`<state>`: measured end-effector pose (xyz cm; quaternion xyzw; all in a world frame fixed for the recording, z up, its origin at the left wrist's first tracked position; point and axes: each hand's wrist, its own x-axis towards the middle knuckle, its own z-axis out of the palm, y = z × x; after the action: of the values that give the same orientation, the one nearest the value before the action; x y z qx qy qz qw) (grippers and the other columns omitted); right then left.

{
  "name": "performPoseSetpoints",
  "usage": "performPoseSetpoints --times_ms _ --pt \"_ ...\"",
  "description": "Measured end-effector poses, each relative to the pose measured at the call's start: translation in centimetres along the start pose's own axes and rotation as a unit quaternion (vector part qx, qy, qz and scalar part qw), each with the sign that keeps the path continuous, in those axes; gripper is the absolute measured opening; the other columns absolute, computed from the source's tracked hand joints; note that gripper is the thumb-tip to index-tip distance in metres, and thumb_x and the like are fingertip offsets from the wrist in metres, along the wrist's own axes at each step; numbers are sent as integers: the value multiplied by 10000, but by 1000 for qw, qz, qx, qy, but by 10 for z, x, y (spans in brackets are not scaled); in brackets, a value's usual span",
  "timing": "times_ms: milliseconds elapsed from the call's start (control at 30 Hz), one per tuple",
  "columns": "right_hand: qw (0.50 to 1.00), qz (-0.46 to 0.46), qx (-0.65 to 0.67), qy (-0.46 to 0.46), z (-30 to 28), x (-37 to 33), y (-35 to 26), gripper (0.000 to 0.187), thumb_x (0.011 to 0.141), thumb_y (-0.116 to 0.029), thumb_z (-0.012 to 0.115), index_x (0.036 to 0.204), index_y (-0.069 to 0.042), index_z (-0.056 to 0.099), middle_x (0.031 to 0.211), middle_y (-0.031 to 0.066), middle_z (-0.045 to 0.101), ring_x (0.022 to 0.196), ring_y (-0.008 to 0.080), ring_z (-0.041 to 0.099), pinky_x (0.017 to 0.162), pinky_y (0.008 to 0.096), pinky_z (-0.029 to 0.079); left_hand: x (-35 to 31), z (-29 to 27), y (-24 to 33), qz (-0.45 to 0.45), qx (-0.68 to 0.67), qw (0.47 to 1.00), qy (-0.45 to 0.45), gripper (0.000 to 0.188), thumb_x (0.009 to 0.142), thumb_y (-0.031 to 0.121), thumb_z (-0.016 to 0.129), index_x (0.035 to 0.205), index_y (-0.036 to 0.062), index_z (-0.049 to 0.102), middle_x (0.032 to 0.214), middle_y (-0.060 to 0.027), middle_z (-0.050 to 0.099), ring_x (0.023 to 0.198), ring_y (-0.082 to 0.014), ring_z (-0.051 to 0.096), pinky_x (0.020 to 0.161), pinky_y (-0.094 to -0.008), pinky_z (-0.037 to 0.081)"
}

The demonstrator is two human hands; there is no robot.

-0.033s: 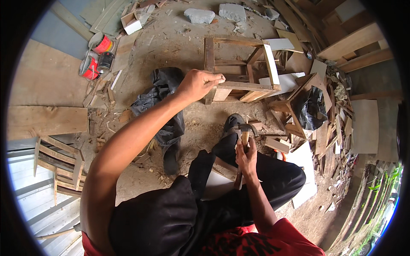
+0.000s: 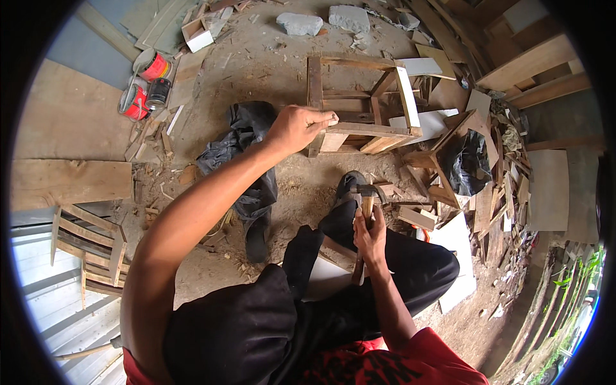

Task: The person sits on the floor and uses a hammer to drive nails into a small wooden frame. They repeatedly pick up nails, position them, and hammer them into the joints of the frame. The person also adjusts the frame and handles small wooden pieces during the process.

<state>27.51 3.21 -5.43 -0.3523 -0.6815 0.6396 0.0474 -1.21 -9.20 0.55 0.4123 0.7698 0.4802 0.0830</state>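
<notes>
My right hand [image 2: 371, 240] is wrapped round the wooden handle of a claw hammer [image 2: 367, 205]. The hammer stands head up above my bent leg, its dark metal head close to my shoe [image 2: 350, 181]. My left arm reaches forward, and my left hand [image 2: 294, 128] is closed in a pinch at the near left corner of a small wooden frame [image 2: 372, 129]. A small pale bit shows at those fingertips; whether it is a separate piece or part of the frame I cannot make out. The frame rests on the dirt floor and has one white-faced side.
A black plastic sheet [image 2: 247, 128] lies left of the frame. Red paint cans [image 2: 135, 101] stand at the far left. On the right are an open wooden box [image 2: 443, 160] with a black bag and heaped wood scraps [image 2: 494, 205]. Concrete blocks [image 2: 299, 24] lie at the back.
The hammer head has tipped very slightly in my right hand. My left hand and the wooden frame are where they were.
</notes>
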Motion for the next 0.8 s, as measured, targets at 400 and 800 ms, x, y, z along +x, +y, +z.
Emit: performPoseSetpoints --times_ms 400,800 --pt "997 -39 25 -58 12 10 -45 279 979 -142 610 1199 10 533 698 -7 545 571 49 473 487 240 380 1 6 -4 37 24 998 35 209 932 82 682 1126 15 722 1055 -132 748 986 -229 735 821 -316 586" --pt "997 -28 -21 -75 27 -16 -14 332 961 -194 645 1172 44 547 789 91 618 709 131 567 632 328 474 -3 7 -4 10 10 999 40 205 941 37 654 1132 -5 715 1086 -144 740 1010 -233 727 856 -316 593"
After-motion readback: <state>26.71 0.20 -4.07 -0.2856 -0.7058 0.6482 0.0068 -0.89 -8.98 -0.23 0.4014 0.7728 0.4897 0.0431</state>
